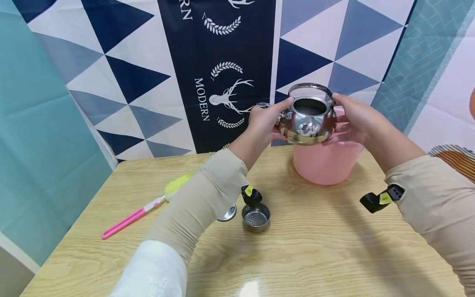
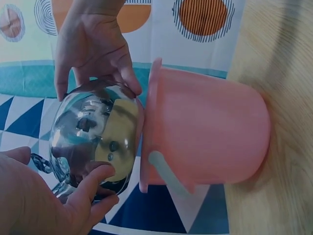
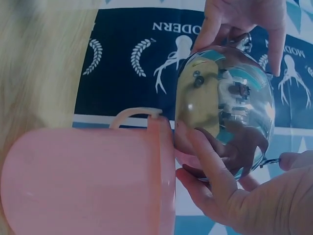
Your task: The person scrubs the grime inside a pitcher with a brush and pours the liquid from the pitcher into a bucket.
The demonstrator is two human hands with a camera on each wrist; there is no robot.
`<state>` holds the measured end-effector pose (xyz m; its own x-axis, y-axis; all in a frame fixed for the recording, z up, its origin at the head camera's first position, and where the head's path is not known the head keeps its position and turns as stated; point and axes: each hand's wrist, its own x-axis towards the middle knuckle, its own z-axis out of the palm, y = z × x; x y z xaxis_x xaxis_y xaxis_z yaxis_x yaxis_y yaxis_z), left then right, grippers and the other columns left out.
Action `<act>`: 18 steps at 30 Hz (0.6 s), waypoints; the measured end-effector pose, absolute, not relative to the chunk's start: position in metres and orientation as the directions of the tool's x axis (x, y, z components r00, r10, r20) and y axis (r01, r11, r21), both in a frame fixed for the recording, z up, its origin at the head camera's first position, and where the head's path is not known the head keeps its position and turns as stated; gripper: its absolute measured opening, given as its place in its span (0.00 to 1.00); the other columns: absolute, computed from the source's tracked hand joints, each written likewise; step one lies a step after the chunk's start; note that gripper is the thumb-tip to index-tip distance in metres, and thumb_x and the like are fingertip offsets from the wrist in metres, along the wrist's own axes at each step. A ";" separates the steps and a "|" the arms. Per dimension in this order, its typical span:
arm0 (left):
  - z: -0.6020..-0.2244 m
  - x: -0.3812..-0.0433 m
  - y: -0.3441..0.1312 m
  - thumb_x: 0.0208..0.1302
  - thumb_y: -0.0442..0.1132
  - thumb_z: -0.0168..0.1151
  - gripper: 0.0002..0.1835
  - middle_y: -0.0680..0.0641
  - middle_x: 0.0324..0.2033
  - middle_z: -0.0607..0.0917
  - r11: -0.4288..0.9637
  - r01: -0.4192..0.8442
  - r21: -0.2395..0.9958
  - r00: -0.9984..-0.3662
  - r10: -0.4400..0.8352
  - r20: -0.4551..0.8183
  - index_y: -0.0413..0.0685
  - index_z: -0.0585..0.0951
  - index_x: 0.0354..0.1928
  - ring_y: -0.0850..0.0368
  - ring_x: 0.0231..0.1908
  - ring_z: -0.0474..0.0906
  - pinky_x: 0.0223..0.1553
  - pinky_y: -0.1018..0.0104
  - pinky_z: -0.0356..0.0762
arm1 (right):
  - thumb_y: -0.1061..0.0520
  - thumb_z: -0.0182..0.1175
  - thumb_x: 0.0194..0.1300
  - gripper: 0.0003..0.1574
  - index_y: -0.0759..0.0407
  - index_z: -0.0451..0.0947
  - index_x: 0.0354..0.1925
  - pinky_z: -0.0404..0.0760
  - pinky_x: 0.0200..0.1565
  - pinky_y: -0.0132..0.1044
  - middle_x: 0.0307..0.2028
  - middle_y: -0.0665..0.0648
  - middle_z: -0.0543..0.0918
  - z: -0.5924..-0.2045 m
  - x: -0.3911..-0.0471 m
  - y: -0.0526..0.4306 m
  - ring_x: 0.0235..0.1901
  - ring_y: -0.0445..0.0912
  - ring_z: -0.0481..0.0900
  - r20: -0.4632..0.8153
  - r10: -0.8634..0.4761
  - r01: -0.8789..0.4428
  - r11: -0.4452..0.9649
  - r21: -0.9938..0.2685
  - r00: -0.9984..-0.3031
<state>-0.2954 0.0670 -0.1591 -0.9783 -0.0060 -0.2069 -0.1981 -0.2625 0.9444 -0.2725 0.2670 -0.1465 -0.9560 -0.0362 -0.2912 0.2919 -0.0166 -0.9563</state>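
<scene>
A shiny steel teapot (image 1: 309, 128) is held up between both hands, its round mouth uncovered and its handle raised at the back. My left hand (image 1: 264, 121) grips it on the spout side, thumb near the rim and fingers under the body. On the opposite side my right hand (image 1: 354, 119) holds it with thumb up by the handle's base and fingers spread along the wall. Directly beneath, a pink bucket (image 1: 326, 167) stands on the table; in the left wrist view the teapot (image 2: 93, 137) is right at the bucket's rim (image 2: 151, 122).
On the wooden table (image 1: 311, 247) sits a perforated steel strainer basket (image 1: 256, 218). A small round metal lid (image 1: 228, 213) lies beside it, partly covered by the left sleeve. Further left is a brush (image 1: 128, 220) with a pink handle and yellow-green head. Patterned cloth (image 1: 226, 82) hangs behind.
</scene>
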 end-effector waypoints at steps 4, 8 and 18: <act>-0.159 -0.299 0.073 0.47 0.47 0.79 0.46 0.41 0.52 0.76 -0.271 -0.205 0.940 -0.975 -0.029 -0.221 0.51 0.65 0.67 0.37 0.46 0.80 0.39 0.36 0.78 | 0.29 0.46 0.68 0.33 0.35 0.53 0.66 0.74 0.49 0.64 0.67 0.65 0.51 -0.145 -0.275 0.270 0.62 0.58 0.62 -0.310 -0.027 0.311 -0.040 -0.950 -0.950; -0.157 -0.303 0.078 0.46 0.47 0.80 0.43 0.42 0.51 0.76 -0.265 -0.211 0.941 -0.971 -0.055 -0.234 0.50 0.67 0.64 0.38 0.48 0.79 0.39 0.36 0.78 | 0.30 0.46 0.68 0.30 0.34 0.56 0.64 0.70 0.51 0.65 0.64 0.64 0.55 -0.144 -0.278 0.273 0.59 0.56 0.65 -0.328 -0.015 0.328 -0.062 -0.943 -0.945; -0.153 -0.309 0.092 0.44 0.44 0.81 0.33 0.46 0.39 0.76 -0.288 -0.221 0.932 -0.966 -0.064 -0.249 0.49 0.72 0.51 0.47 0.35 0.78 0.34 0.45 0.78 | 0.31 0.48 0.69 0.20 0.36 0.62 0.52 0.68 0.53 0.64 0.53 0.58 0.60 -0.142 -0.281 0.286 0.39 0.50 0.78 -0.343 0.014 0.339 -0.121 -0.933 -0.939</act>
<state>-0.3090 0.0922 -0.1526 -0.9664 -0.0637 -0.2491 -0.2212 -0.2885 0.9316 -0.2812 0.2862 -0.1418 -0.9393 0.0142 -0.3428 0.3387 -0.1214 -0.9330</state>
